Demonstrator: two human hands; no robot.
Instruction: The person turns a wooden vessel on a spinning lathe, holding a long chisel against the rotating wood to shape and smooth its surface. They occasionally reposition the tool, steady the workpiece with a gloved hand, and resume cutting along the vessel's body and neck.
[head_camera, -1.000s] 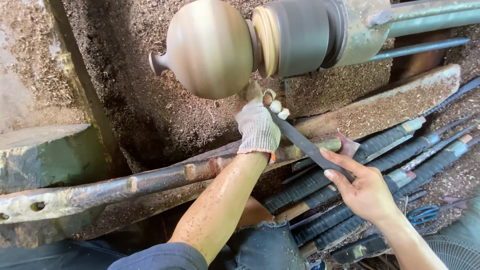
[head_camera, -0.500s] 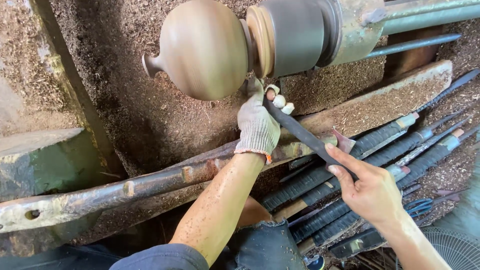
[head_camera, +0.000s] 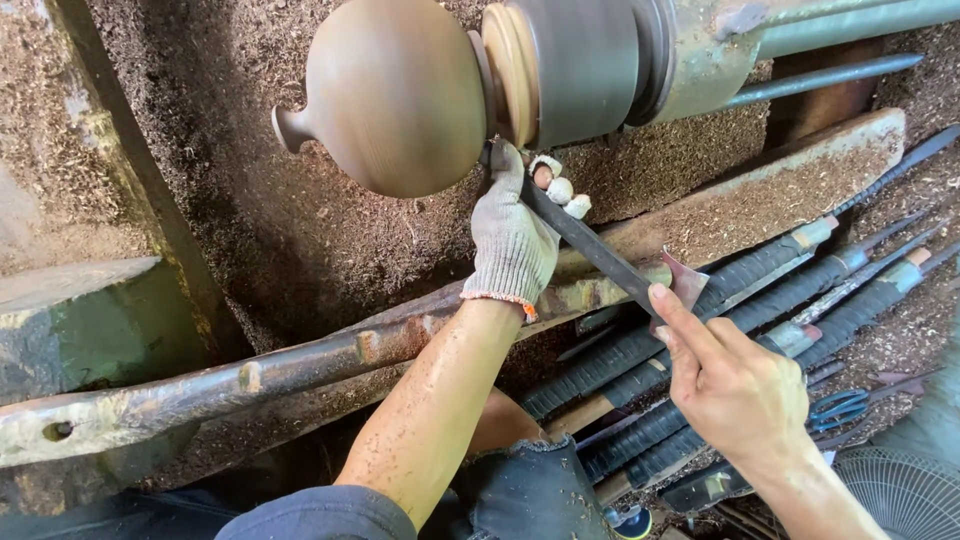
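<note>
A rounded brown wooden vessel (head_camera: 395, 95) with a small knob at its left end sits on a lathe chuck (head_camera: 585, 65). My left hand (head_camera: 515, 235), in a worn grey knit glove with bare fingertips, grips the front of a long dark metal turning tool (head_camera: 585, 240) right where the vessel meets its pale wooden base. My bare right hand (head_camera: 730, 385) holds the tool's rear end, index finger stretched along it. The tool rests across a rusty metal bar (head_camera: 300, 365).
Several long turning tools with wrapped black handles (head_camera: 760, 290) lie in a row to the right. Sawdust covers the bed (head_camera: 250, 200) under the vessel. A green metal block (head_camera: 90, 315) stands at left, blue scissors (head_camera: 845, 405) and a fan grille (head_camera: 905, 495) at lower right.
The view has shifted, so the vessel and lathe sit further left and lower in the picture. Both hands keep their grip on the tool near the vessel's base.
</note>
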